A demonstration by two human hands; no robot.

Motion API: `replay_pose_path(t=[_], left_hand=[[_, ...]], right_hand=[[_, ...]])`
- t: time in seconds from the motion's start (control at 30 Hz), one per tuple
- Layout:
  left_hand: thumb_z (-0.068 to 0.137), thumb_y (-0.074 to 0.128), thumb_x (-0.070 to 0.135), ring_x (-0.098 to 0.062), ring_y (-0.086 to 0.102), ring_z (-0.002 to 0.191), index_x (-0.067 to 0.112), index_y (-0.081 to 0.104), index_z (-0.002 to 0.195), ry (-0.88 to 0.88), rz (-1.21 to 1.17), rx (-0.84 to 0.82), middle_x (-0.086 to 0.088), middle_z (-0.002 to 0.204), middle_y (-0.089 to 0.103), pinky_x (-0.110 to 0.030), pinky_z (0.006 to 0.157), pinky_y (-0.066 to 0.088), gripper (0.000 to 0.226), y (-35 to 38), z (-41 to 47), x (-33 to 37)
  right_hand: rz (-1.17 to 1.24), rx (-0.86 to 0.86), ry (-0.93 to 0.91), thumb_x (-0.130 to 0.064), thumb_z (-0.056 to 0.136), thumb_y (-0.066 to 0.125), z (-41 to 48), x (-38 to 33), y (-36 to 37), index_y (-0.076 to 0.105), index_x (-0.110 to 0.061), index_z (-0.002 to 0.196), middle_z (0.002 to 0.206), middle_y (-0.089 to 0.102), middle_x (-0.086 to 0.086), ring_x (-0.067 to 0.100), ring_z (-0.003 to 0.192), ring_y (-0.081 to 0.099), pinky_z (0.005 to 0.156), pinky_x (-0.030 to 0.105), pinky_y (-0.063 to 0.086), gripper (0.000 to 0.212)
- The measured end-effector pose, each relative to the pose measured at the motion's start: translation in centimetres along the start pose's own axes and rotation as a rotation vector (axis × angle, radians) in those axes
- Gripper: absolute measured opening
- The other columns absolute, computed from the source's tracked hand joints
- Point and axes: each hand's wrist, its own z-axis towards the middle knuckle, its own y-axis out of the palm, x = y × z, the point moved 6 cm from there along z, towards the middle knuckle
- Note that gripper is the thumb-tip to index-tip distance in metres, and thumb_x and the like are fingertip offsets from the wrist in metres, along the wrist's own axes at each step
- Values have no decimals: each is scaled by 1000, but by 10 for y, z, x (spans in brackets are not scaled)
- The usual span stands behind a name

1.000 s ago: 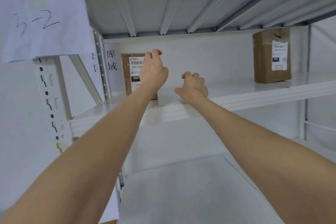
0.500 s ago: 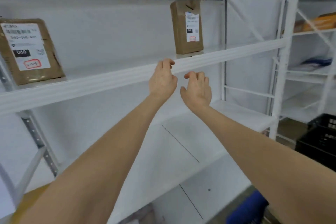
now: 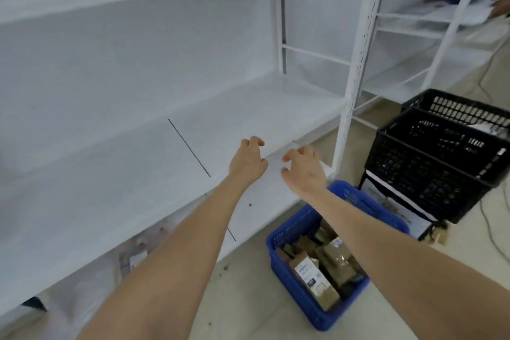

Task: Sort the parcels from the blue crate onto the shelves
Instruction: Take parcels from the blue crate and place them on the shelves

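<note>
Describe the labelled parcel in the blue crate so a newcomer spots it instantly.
Start at the white rack's perforated upright; the blue crate sits on the floor at its foot, beside the black crates. Inside, among brown parcels, the labelled parcel lies at the crate's near end. Unlike its neighbours, it shows a full white printed label with a black patch, facing up.

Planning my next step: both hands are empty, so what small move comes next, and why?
Probably lower the right hand into the blue crate for the labelled parcel: it and the left hand hold nothing, and parcels lie there.
</note>
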Motion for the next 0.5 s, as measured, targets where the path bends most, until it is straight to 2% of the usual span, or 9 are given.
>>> replay_pose_path(t=[0.17, 0.3, 0.4, 0.5], left_hand=[[89, 50, 12, -24, 53, 106, 13, 39, 131, -25, -1, -147, -8, 130, 40, -40, 83, 51, 43, 93, 9, 2], [91, 51, 12, -24, 54, 105, 14, 40, 132, -57, 17, -233, -9, 131, 40, -35, 85, 48, 43, 154, 22, 1], [91, 51, 13, -25, 55, 105, 14, 40, 131, -76, 21, -276, -8, 131, 40, -32, 81, 44, 42, 193, 39, -3], [90, 51, 14, -26, 56, 103, 14, 40, 131, -117, 5, -338, -9, 131, 40, -34, 81, 46, 42, 233, 61, -8]], right_hand=[[-56, -117, 84, -24, 93, 54, 3, 77, 33, 56, -21, 121, 130, 40, 6, 25, 123, 36, 94, 34, 43, 29], [-69, -219, 147, -22, 94, 52, 18, 127, 61, 54, -19, 122, 130, 39, 9, 28, 122, 36, 95, 36, 43, 29], [-82, -282, 198, -24, 95, 53, 34, 160, 81, 53, -19, 124, 132, 37, 9, 29, 123, 35, 96, 36, 42, 30], [-101, -338, 230, -28, 95, 53, 55, 192, 104, 51, -21, 128, 134, 37, 9, 30, 125, 35, 97, 36, 41, 34]])
